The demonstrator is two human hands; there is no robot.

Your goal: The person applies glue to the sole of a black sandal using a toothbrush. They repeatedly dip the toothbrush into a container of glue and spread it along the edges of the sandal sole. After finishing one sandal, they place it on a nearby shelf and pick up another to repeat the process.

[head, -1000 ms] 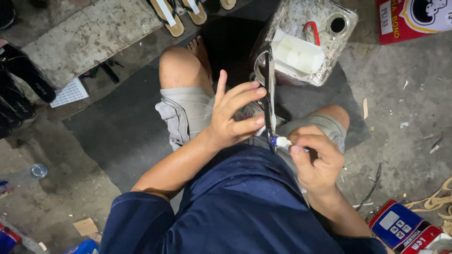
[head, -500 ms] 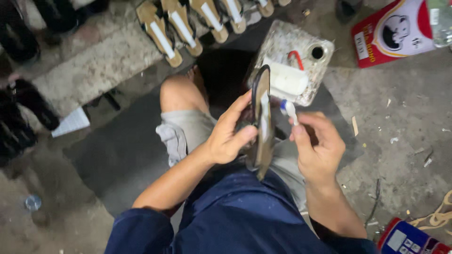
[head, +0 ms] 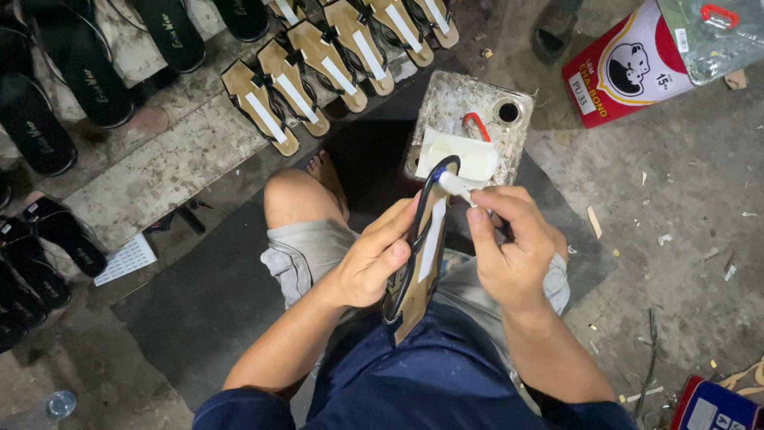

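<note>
- Since half a second ago, my view has tipped up, so more tan sandals (head: 294,84) show in a row at 11 o'clock, and the sandal sole (head: 420,263) in my hands stands a bit straighter.
- My left hand (head: 374,259) is curled around the sole from its 9 o'clock side, fingers closed on the edge and thumb pressed on the black strap.
- My right hand (head: 509,251) sits at 3 o'clock of the sole, pinched shut on a small white brush (head: 455,185).
- That brush tip touches the top of the sole, at 12 o'clock, where the black strap loops over.
- Just past the sole, at 12 o'clock, stands a dirty square tin (head: 469,119) with a white lump on top.
- I see a red can (head: 629,68) far off at 2 o'clock.
- Black shoes (head: 48,103) lie at 10 o'clock.
</note>
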